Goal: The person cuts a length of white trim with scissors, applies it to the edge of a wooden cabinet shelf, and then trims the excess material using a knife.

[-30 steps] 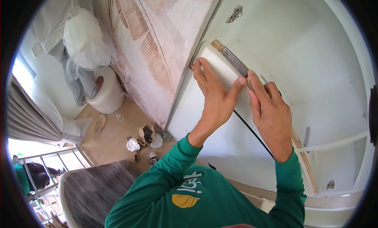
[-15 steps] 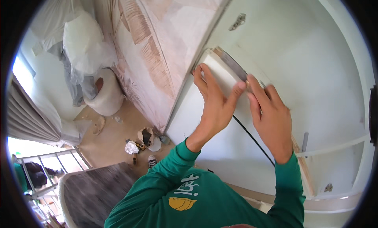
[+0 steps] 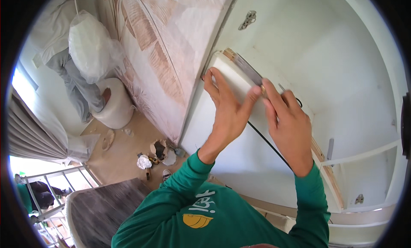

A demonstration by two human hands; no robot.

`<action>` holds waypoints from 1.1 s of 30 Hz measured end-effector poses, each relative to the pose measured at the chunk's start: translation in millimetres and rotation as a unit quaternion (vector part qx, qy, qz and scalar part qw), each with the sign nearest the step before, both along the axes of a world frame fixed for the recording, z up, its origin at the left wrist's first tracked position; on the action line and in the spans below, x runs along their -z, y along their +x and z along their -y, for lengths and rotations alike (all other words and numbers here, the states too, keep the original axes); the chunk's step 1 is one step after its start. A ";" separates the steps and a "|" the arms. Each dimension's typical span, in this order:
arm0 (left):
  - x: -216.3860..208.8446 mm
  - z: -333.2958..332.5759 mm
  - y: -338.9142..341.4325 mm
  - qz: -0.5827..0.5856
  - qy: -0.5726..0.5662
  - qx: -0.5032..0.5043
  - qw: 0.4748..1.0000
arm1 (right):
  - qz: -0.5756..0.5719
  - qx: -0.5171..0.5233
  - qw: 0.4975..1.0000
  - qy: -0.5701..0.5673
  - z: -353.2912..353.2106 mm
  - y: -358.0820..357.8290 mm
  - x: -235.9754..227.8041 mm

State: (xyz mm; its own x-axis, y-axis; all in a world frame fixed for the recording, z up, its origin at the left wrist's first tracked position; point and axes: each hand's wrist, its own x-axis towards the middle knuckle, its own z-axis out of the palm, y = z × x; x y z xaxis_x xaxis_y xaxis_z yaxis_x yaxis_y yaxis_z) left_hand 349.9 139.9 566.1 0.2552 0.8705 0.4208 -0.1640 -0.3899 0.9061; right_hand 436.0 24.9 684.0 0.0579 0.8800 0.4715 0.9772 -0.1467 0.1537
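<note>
My left hand (image 3: 227, 113) grips the end of a white board (image 3: 233, 72), its fingertips bent over the left edge and its thumb stretched toward the right. A flat grey metal strip (image 3: 248, 68) lies along the board's far edge, beside a strip of bare wood (image 3: 230, 53). My right hand (image 3: 291, 128) is closed at the near end of the grey strip, where a small brass-coloured part (image 3: 263, 92) shows between the fingertips. Most of what this hand holds is hidden. A black cable (image 3: 269, 141) runs under both hands.
An open white cabinet (image 3: 342, 76) with a metal hinge (image 3: 248, 20) lies to the right. A patterned wall panel (image 3: 167, 55) stands left. Farther left, a person's legs (image 3: 77, 85) are beside a wrapped round stool (image 3: 114, 103). Tools and a bag (image 3: 159, 150) lie on the floor.
The view has shifted slightly, so the board and both hands sit a little farther left. The other person's legs show more plainly. My grips look the same.
</note>
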 end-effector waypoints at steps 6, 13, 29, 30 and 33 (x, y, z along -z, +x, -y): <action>-2.8 1.1 0.3 0.015 -0.019 0.013 1.000 | 0.019 -0.010 1.000 0.004 -4.3 3.6 -0.4; -8.2 3.0 -0.5 0.030 -0.034 0.021 0.999 | 0.015 -0.025 1.000 0.002 -10.4 3.2 -3.6; -7.3 -0.8 -2.4 0.029 -0.029 0.025 0.999 | 0.001 -0.024 1.000 0.013 -17.5 -3.3 -0.1; -8.4 0.0 -3.0 0.027 -0.032 0.029 0.999 | -0.006 -0.010 1.000 0.002 -11.0 -4.1 -0.2; -7.8 0.5 -6.3 0.014 -0.019 0.021 0.999 | -0.010 -0.007 1.000 -0.007 -8.6 -3.4 -3.1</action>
State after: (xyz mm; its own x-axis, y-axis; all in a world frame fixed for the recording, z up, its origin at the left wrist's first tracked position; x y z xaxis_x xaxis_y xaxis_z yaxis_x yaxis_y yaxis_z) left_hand 343.7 139.4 573.9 0.2802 0.8750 0.3949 -0.2050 -0.3473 0.9151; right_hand 432.7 33.5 687.1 0.0544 0.8875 0.4576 0.9821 -0.1304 0.1361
